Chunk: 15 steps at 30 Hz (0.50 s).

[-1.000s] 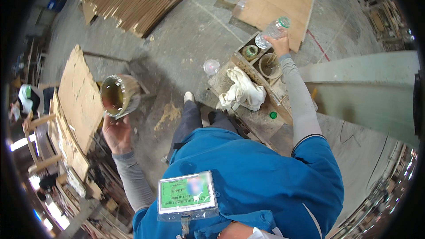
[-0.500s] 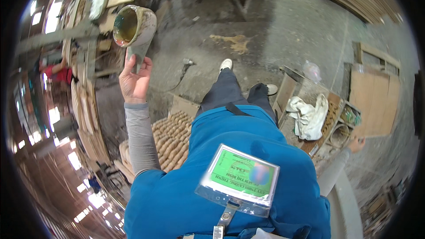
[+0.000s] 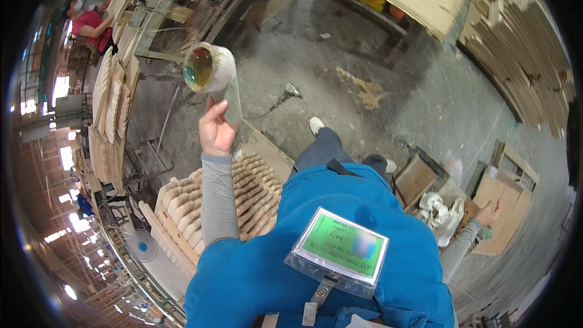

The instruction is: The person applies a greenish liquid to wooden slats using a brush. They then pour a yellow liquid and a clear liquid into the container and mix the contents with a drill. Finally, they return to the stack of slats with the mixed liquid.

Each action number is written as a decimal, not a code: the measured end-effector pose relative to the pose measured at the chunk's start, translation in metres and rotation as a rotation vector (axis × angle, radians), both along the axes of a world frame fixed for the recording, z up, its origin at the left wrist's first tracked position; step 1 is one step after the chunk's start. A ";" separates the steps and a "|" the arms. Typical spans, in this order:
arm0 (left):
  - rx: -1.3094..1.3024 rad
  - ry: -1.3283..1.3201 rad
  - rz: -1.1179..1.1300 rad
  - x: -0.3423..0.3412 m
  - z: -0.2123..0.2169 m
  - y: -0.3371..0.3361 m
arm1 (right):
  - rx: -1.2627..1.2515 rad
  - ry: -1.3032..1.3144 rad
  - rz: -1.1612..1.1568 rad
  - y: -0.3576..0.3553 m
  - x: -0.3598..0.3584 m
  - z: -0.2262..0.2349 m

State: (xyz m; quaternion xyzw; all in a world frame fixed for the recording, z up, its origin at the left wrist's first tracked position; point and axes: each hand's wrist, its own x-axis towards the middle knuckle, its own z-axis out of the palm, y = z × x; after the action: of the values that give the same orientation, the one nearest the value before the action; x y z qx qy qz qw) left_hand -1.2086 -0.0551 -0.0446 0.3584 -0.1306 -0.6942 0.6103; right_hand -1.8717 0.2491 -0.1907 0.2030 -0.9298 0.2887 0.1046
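Left hand (image 3: 215,130) grips the raised cup (image 3: 209,73) by its handle.

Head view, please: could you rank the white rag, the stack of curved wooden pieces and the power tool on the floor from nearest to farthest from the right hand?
From the right hand, low at the right:
1. Crumpled white rag, just to its left.
2. Stack of curved wooden pieces, across the person's body to the left.
3. Corded power tool on the grey concrete floor, farther up.

Grey concrete floor (image 3: 388,42) bears sawdust (image 3: 364,88) and a power tool (image 3: 290,92)
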 end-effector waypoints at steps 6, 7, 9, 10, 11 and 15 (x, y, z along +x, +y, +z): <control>0.029 -0.025 0.157 0.123 -0.023 -0.023 | 0.059 -0.107 0.335 -0.140 0.118 -0.054; 0.093 -0.095 0.187 0.140 -0.024 -0.022 | 0.131 -0.307 0.333 -0.159 0.142 -0.060; 0.132 -0.105 0.263 0.169 -0.024 -0.022 | 0.312 -0.529 0.391 -0.200 0.189 -0.078; 0.150 -0.098 0.300 0.187 -0.025 -0.023 | 0.429 -0.539 0.452 -0.219 0.209 -0.093; 0.165 -0.078 0.308 0.201 -0.025 -0.023 | 0.421 -0.687 0.397 -0.239 0.239 -0.107; 0.196 -0.027 0.394 0.242 -0.040 -0.026 | 0.471 -0.735 0.773 -0.298 0.325 -0.139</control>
State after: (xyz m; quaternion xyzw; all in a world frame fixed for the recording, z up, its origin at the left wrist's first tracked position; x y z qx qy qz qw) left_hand -0.9665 -0.0812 -0.0851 0.4439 0.0016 -0.5661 0.6946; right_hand -1.5471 -0.0489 -0.3301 0.4318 -0.8026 0.1430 -0.3859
